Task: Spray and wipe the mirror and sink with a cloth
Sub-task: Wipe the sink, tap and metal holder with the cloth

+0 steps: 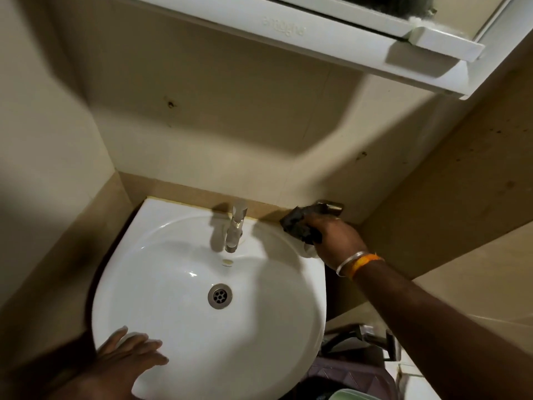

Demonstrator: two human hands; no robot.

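The white sink (178,284) fills the middle of your view, fixed against the beige tiled wall (230,134). Above the sink hangs the white mirror cabinet (317,33), only its lower edge and a strip of mirror (389,4) showing. Your right hand (336,241) is at the sink's back right corner, its grip closed around a dark, bunched cloth (302,226) that presses on the rim there, just beside the wall. Your right wrist carries a silver bangle (350,262) and an orange band (366,262). Your left hand (129,356) lies flat on the sink's front left rim, fingers spread, its grip open and holding nothing. The chrome tap (236,229) stands at the back middle of the sink, left of the cloth. The metal drain (220,295) sits at the bottom of the sink.
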